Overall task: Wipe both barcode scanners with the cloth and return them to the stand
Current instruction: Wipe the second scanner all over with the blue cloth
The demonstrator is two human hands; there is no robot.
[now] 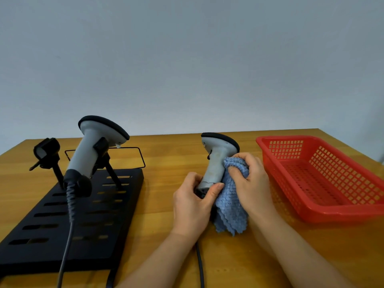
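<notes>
A grey barcode scanner [217, 154] with a black head stands upright at table centre. My left hand [192, 201] grips the base of its handle. My right hand [250, 181] holds a blue cloth [230, 206] bunched against the handle's right side; the cloth hangs down to the table. A second grey scanner [91, 148] sits in the right clip of the black slotted stand [97, 221] at the left, its cable [67, 242] running toward me. The stand's left clip [46, 151] is empty.
A red plastic basket [324, 175] with nothing in it sits at the right on the wooden table [166, 163]. The held scanner's black cable [200, 265] trails to the near edge. A thin wire frame [137, 156] lies behind the stand.
</notes>
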